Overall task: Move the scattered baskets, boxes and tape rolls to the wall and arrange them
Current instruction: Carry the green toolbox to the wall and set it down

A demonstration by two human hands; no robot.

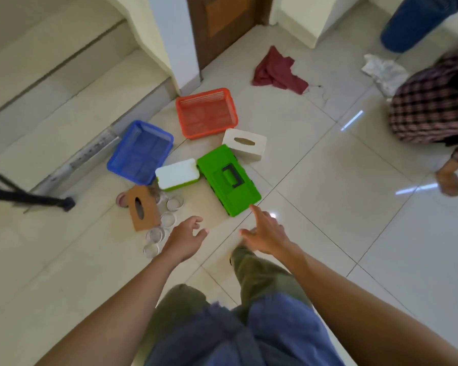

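At the left the blue basket [140,151] is sitting by the bottom stair step, its long axis running from 1 to 7 o'clock. At its 6 o'clock the brown tissue box [143,208] is lying slot up, lengthwise from 11 to 5 o'clock, with clear tape rolls [167,219] lying flat in a loose string along its right side. The left hand [185,237] is hovering just beside the nearest rolls, fingers loosely curved and holding nothing. A careless sweep or step there is likely to knock a roll onto its edge and send it wheeling off across the tiles. Further right, the orange basket [205,112] is resting at 12 o'clock close to the wall corner, and the green toolbox [228,178] is lying lid up, its long axis from 11 to 5 o'clock. The right hand [266,233] is spread open and empty, its forefinger reaching toward the toolbox's near corner; whether it is touching cannot be told. Dragging from that corner alone risks swinging the toolbox into its neighbours.
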